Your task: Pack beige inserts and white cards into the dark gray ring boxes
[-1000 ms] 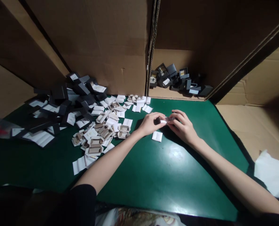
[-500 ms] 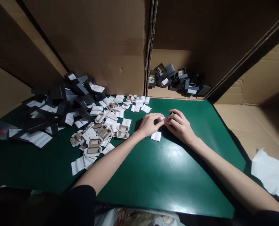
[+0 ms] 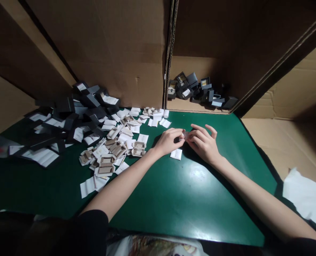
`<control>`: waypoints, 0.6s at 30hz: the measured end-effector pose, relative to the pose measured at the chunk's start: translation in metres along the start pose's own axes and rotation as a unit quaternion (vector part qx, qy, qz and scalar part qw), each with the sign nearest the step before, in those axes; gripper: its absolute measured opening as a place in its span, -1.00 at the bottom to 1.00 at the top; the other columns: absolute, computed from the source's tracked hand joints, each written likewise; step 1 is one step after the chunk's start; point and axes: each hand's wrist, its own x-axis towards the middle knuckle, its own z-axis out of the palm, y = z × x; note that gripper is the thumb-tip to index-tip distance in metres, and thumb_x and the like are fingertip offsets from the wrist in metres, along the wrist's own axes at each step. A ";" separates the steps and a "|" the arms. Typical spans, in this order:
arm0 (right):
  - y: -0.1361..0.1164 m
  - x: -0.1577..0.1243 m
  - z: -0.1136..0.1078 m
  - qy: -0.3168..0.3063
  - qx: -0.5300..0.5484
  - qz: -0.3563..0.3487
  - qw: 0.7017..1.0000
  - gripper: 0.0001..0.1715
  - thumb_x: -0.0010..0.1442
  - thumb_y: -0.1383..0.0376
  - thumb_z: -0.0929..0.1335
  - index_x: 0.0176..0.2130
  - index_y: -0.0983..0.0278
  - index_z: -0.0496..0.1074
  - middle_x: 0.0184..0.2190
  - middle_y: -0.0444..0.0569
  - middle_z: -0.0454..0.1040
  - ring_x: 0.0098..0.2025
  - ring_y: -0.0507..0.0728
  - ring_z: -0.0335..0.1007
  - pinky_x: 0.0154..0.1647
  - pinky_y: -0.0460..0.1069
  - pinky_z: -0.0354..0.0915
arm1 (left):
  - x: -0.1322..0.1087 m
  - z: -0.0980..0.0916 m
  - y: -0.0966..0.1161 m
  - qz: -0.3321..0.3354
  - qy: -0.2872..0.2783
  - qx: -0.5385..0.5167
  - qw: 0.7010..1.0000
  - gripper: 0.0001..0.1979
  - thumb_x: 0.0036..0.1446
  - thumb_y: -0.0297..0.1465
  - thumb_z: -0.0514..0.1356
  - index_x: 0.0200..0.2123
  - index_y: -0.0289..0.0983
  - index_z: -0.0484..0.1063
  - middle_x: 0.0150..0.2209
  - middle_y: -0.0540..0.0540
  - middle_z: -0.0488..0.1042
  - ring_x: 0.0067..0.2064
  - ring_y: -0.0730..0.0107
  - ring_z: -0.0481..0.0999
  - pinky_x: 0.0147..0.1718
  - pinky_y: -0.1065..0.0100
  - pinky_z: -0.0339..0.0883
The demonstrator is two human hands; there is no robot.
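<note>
Both my hands meet over the middle of the green table (image 3: pixel 190 199). My left hand (image 3: pixel 168 141) is closed, its fingertips pinching a small white piece (image 3: pixel 185 135). My right hand (image 3: pixel 204 143) pinches the same piece from the other side with thumb and forefinger, while its outer fingers are lifted and spread. A white card (image 3: pixel 176 154) lies flat on the table just below my left hand, not touched by either hand.
A heap of white cards and tan inserts (image 3: pixel 115 145) lies left of my hands, with black boxes (image 3: pixel 67 117) piled further left. An open cardboard box (image 3: pixel 200 106) at the back holds several black boxes (image 3: pixel 197 90). White paper (image 3: pixel 304 195) lies at the right edge.
My right hand's outer fingers have lifted and spread apart; before they were curled. Both hands stay in the same place on the small white piece.
</note>
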 end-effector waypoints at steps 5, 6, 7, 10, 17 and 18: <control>-0.003 0.000 0.000 -0.004 -0.016 0.005 1.000 -0.82 0.25 0.38 0.28 -0.40 0.22 0.35 -0.33 -0.13 0.53 0.06 0.14 0.38 0.19 0.17 -0.07 | 0.001 -0.001 0.003 0.007 -0.016 0.040 0.999 -0.96 0.05 -0.48 0.14 -0.44 -0.25 0.34 -0.12 -0.13 0.49 -0.03 0.23 0.44 -0.06 0.23 0.32; -0.003 0.000 -0.001 -0.005 -0.019 0.003 1.000 -0.82 0.25 0.38 0.27 -0.40 0.22 0.35 -0.35 -0.13 0.53 0.05 0.14 0.38 0.18 0.16 -0.05 | 0.001 0.000 0.004 0.009 -0.016 0.046 0.999 -0.96 0.04 -0.48 0.13 -0.44 -0.25 0.33 -0.12 -0.13 0.49 -0.04 0.22 0.44 -0.07 0.24 0.32; -0.003 0.001 -0.001 -0.006 -0.021 0.001 1.000 -0.82 0.25 0.38 0.27 -0.40 0.22 0.35 -0.36 -0.13 0.52 0.04 0.14 0.39 0.17 0.16 -0.04 | 0.002 0.001 0.004 0.010 -0.016 0.051 0.999 -0.95 0.03 -0.49 0.13 -0.45 -0.25 0.32 -0.13 -0.13 0.49 -0.06 0.23 0.44 -0.09 0.25 0.32; -0.003 0.003 -0.001 -0.005 -0.030 -0.007 1.000 -0.82 0.26 0.39 0.26 -0.40 0.22 0.33 -0.38 -0.11 0.52 0.03 0.14 0.40 0.15 0.14 0.02 | 0.004 0.005 0.008 -0.009 -0.003 0.064 0.998 -0.93 -0.03 -0.51 0.12 -0.47 -0.25 0.28 -0.25 -0.09 0.48 -0.15 0.25 0.44 -0.17 0.30 0.31; -0.002 0.002 -0.002 -0.029 -0.017 -0.024 0.999 -0.85 0.26 0.42 0.26 -0.34 0.22 0.33 -0.25 -0.09 0.54 0.08 0.13 0.35 0.16 0.13 0.00 | 0.006 0.010 0.013 -0.043 0.009 0.060 0.997 -0.89 -0.05 -0.56 0.12 -0.48 -0.24 0.25 -0.35 -0.03 0.43 -0.25 0.33 0.42 -0.26 0.36 0.29; -0.002 0.002 -0.002 -0.032 -0.020 -0.021 0.999 -0.87 0.25 0.41 0.27 -0.34 0.22 0.33 -0.19 -0.07 0.53 0.11 0.14 0.32 0.17 0.15 -0.02 | 0.005 0.008 0.012 -0.031 -0.001 0.064 0.997 -0.90 -0.01 -0.55 0.11 -0.48 -0.25 0.27 -0.34 -0.04 0.42 -0.23 0.32 0.42 -0.24 0.35 0.30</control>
